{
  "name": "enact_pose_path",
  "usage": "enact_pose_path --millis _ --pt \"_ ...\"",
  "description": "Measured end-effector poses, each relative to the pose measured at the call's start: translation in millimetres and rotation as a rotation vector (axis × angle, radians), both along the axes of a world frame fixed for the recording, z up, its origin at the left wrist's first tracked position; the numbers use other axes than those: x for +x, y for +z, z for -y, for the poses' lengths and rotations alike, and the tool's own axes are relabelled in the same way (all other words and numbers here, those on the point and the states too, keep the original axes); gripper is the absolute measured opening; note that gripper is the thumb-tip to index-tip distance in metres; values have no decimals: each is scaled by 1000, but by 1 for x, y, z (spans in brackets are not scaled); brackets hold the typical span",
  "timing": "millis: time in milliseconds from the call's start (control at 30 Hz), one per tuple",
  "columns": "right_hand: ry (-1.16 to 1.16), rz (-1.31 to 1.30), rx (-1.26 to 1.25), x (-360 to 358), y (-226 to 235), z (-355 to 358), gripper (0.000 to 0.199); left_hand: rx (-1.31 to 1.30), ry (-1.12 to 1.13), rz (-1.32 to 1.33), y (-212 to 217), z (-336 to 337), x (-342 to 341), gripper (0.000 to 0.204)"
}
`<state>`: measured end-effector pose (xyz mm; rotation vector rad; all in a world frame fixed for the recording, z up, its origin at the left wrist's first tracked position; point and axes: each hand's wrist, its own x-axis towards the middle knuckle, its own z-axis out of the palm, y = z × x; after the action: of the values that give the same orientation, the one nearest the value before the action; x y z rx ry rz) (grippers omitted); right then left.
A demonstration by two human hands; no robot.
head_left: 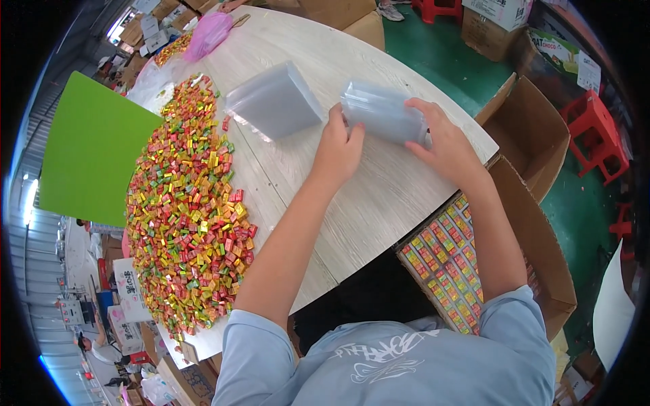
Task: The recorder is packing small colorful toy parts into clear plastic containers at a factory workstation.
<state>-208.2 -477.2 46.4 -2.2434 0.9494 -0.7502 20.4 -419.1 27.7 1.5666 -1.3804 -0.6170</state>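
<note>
Between my two hands is a stack of clear plastic sleeves (384,114), held just over the pale wooden table (365,210). My left hand (340,150) grips its left end, with the thumb on the near side. My right hand (441,143) is closed around the right end, fingers at the far corner and thumb on the near edge. A second stack of clear sleeves (274,101) lies on the table to the left of the held one. Farther left spreads a large heap of small wrapped candies (193,210) in red, yellow, orange and green.
A green board (95,149) stands up beyond the heap. At the far end lies a pink plastic bag (208,34). Right of my body, an open carton (443,260) holds rows of packed candies. Another open cardboard box (528,135) and red stools (596,135) stand past the table's right edge.
</note>
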Motion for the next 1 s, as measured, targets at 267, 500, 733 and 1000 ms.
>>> enact_pose_path --millis 267,500,733,1000 --pt "56 38 109 -20 4 -19 71 74 -83 42 4 -39 -3 62" --pt "26 -65 -85 -37 -2 -26 70 57 -143 150 11 -51 -20 69" --pt "47 140 -213 -2 27 55 73 -150 -20 11 35 38 -7 65" --pt "101 145 -146 12 -10 87 78 -165 41 80 -14 57 14 62"
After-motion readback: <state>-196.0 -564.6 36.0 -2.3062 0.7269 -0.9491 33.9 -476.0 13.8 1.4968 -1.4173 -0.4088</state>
